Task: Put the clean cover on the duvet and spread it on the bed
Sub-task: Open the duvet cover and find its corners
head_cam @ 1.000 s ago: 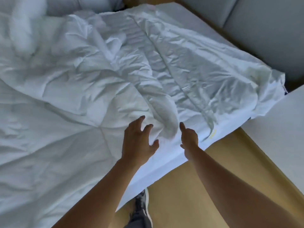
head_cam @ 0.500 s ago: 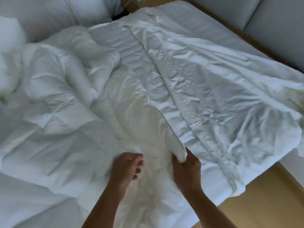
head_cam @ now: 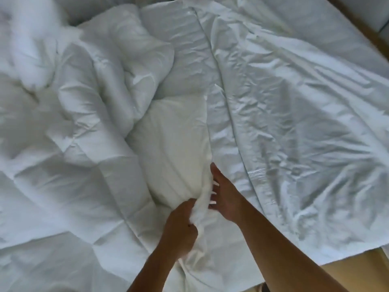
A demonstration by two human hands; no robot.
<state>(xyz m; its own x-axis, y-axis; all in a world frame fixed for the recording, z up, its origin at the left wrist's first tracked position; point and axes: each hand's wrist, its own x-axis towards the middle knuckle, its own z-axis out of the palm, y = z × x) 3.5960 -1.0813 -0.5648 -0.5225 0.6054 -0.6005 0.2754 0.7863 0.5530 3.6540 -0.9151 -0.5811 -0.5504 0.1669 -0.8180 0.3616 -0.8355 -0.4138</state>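
White cloth fills nearly the whole view: one puffy quilted duvet (head_cam: 84, 165) heaped over the left half of the bed (head_cam: 311, 15), and one thin, creased cover (head_cam: 294, 123) lying flat over the right half. The two meet down the middle, where a long straight seam of the cover runs from far to near. Just left of that seam a smooth, creamy flap of the cover bulges up over the duvet.

Two bare hands work at the near end of that flap. The left hand (head_cam: 181, 226) has its fingers curled tight round a twisted, bunched ridge of the cover. The right hand (head_cam: 226, 199) sits just to the right of it, thumb pointing far, fingers straight and spread wide with their tips pushed against the same ridge, clasping nothing.

The cover's near edge runs slantwise across the lower right, and past it a wedge of yellow wooden floor (head_cam: 357, 270) gives standing room on the near right. At the far right a narrow wooden strip (head_cam: 362, 26) borders the mattress. The duvet runs off the left and near sides of the view, so its edges there cannot be seen
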